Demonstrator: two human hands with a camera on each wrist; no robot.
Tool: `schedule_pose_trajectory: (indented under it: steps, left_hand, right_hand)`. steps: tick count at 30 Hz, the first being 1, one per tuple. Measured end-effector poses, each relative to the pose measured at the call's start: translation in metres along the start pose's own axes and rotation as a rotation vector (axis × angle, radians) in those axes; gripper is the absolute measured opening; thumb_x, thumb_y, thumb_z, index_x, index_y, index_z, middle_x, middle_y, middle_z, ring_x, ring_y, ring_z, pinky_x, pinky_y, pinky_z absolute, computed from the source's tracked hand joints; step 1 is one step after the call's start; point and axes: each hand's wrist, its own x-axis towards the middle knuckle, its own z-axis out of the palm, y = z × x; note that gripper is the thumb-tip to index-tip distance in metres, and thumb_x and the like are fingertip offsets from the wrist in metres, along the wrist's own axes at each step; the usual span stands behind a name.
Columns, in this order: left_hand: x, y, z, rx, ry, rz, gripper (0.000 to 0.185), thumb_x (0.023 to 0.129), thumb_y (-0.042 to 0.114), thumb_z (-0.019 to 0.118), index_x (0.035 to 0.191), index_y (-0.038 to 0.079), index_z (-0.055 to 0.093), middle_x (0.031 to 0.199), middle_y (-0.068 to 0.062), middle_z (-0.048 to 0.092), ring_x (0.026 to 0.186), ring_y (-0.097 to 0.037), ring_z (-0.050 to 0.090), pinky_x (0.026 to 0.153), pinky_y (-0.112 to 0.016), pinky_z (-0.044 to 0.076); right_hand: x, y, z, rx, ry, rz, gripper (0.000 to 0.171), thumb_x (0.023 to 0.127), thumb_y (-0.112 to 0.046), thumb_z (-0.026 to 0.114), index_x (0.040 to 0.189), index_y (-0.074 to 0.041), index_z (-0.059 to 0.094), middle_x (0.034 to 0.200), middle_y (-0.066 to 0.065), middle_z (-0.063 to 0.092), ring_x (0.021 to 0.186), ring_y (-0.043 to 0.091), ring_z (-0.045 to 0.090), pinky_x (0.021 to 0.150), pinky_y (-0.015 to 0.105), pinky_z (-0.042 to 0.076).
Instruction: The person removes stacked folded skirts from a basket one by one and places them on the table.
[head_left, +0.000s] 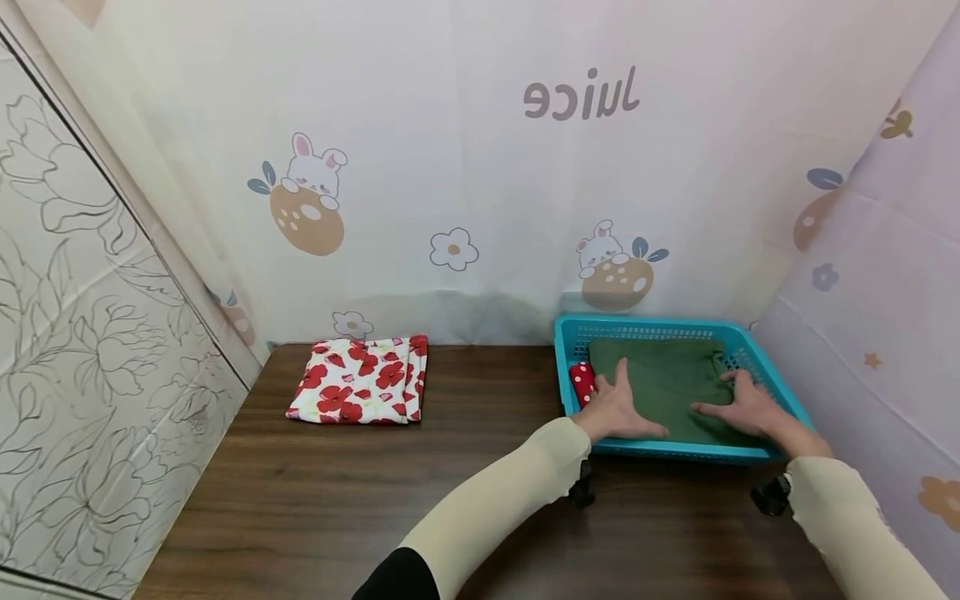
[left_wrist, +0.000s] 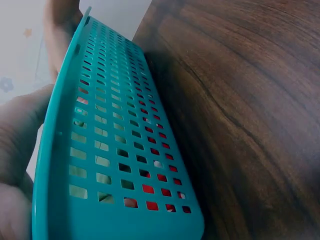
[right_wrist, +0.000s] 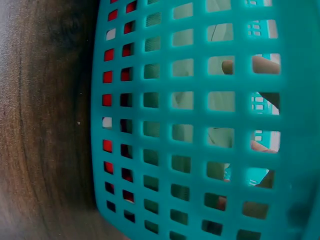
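Observation:
A folded dark green cloth [head_left: 663,387] lies in a turquoise plastic basket [head_left: 678,451] at the right of the table. My left hand [head_left: 618,408] reaches over the basket's front left part, thumb and index finger spread wide at the cloth's left side. Over the cloth's right side is my right hand [head_left: 745,408], its thumb and index finger apart. A red cloth with white dots [head_left: 582,382] shows beside the green one, left inside the basket. Through the basket wall [right_wrist: 197,115] in the right wrist view, green fabric sits above red.
A folded white cloth with red flowers [head_left: 360,379] lies on the brown wooden table [head_left: 315,500], left of the basket. Behind the table hangs a printed curtain [head_left: 450,150]. Another pale printed sheet [head_left: 877,317] stands close to the basket's right side.

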Motion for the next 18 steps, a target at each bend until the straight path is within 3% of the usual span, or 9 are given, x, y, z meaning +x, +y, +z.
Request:
schedule_pose_trajectory:
  steps: [5, 9, 12, 14, 18]
  left_hand:
    - [-0.001, 0.001, 0.0, -0.05, -0.077, -0.081, 0.116, 0.081, 0.051, 0.084, 0.165, 0.031, 0.007, 0.164, -0.01, 0.033, 0.147, -0.031, 0.042, 0.106, -0.046, 0.051]
    - [0.002, 0.0, 0.002, -0.106, -0.131, -0.129, 0.111, 0.084, 0.048, 0.082, 0.165, 0.029, 0.009, 0.149, -0.007, 0.053, 0.124, -0.026, 0.06, 0.103, -0.04, 0.053]
    - [0.006, -0.004, 0.003, -0.169, -0.157, -0.088, 0.107, 0.086, 0.042, 0.082, 0.165, 0.027, 0.013, 0.148, -0.003, 0.055, 0.118, -0.025, 0.064, 0.099, -0.039, 0.054]
    - [0.007, -0.005, 0.002, -0.2, -0.161, -0.036, 0.1, 0.087, 0.038, 0.082, 0.164, 0.027, 0.019, 0.154, 0.001, 0.05, 0.127, -0.023, 0.06, 0.101, -0.039, 0.054]
    - [0.009, -0.005, 0.001, -0.165, -0.122, 0.037, 0.079, 0.089, 0.036, 0.081, 0.156, 0.028, 0.038, 0.154, 0.006, 0.05, 0.134, -0.017, 0.054, 0.101, -0.036, 0.053]
  right_hand:
    - [0.002, 0.006, 0.003, -0.016, -0.026, -0.033, 0.089, 0.099, -0.047, 0.064, 0.142, 0.019, 0.023, 0.139, 0.054, 0.028, 0.119, 0.069, 0.038, 0.088, 0.071, 0.044]
    - [0.004, 0.01, 0.007, -0.024, -0.044, -0.065, 0.078, 0.1, -0.045, 0.064, 0.139, 0.015, 0.033, 0.14, 0.049, 0.033, 0.12, 0.066, 0.042, 0.088, 0.069, 0.046]
    - [0.004, 0.009, 0.008, -0.016, -0.043, -0.094, 0.068, 0.1, -0.042, 0.065, 0.135, 0.012, 0.043, 0.138, 0.046, 0.039, 0.119, 0.064, 0.045, 0.088, 0.067, 0.047]
    - [0.004, 0.008, 0.007, -0.014, -0.047, -0.111, 0.059, 0.1, -0.04, 0.066, 0.13, 0.009, 0.051, 0.136, 0.043, 0.045, 0.118, 0.061, 0.048, 0.086, 0.065, 0.048]
    - [0.005, 0.009, 0.006, -0.014, -0.069, -0.149, 0.046, 0.1, -0.033, 0.067, 0.125, 0.006, 0.061, 0.135, 0.04, 0.052, 0.119, 0.06, 0.049, 0.086, 0.063, 0.05]
